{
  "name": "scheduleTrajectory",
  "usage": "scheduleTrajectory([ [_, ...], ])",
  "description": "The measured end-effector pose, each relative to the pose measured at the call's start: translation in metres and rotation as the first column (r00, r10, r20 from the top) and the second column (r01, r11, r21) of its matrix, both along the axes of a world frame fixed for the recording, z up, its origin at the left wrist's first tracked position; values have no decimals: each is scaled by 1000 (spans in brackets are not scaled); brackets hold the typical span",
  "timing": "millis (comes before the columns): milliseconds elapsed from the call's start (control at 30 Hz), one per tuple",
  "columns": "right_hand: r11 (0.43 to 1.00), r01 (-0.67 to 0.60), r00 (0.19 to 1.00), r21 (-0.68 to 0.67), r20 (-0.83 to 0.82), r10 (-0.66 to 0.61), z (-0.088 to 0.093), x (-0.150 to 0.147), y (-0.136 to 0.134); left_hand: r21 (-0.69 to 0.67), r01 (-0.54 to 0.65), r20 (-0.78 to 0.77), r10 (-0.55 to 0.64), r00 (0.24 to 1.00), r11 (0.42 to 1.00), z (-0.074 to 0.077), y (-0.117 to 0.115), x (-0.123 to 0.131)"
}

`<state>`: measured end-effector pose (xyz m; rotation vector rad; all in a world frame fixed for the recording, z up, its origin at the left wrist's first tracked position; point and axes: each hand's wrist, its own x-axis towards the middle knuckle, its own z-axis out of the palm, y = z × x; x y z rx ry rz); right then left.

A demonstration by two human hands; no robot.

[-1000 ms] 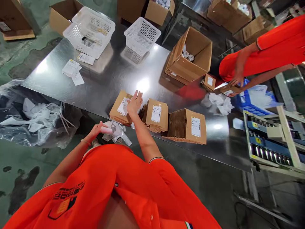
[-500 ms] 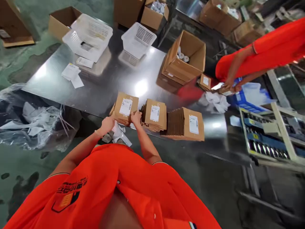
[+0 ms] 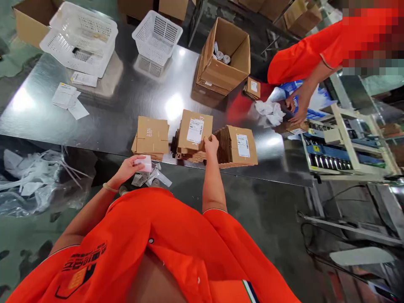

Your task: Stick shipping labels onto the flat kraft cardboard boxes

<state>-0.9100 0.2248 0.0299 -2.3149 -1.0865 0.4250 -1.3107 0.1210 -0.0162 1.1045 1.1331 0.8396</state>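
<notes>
- Far left: bag (image 3: 41,185) of white scraps below table (image 3: 120,97) level.
- Papers (image 3: 67,99) loose on table; big basket (image 3: 105,52) just behind.
- Left hand (image 3: 126,169): thumb and fingers pinching white slip (image 3: 146,163), near table edge. Slip not on any carton.
- Left stack (image 3: 152,136): flat cartons, top one showing print but no label. Looks unlabelled on this face; those beneath, cannot tell.
- Middle stack (image 3: 186,145): between the other two on the near edge. Top carton bears a white label (image 3: 195,130), so that face looks done.
- Right hand (image 3: 211,145): fingers closed in on near right corner of that top carton, seemingly pinching; lifted or resting, cannot tell.
- Open box (image 3: 214,73): behind stacks, round pieces inside.
- Right stack (image 3: 233,145): cartons fanned, top one labelled; lower faces hidden, count unknown.
- Far right: crumpled paper (image 3: 270,111), then co-worker's hand (image 3: 300,101) over a carton.
</notes>
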Motion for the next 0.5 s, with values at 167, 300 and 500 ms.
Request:
scheduleTrajectory([
  [167,859,-487,865,158,-46,499,-19,-78,-39,-87,-142,190,157,969,986,3,-19,2],
  [300,443,-867,170,230,-698,695,-66,-186,-86,-207,-444,280,488,827,872,-8,-11,-11],
  [500,703,-661,329,262,-741,586,-74,-230,-105,-491,-560,220,717,661,667,-26,-23,-24],
])
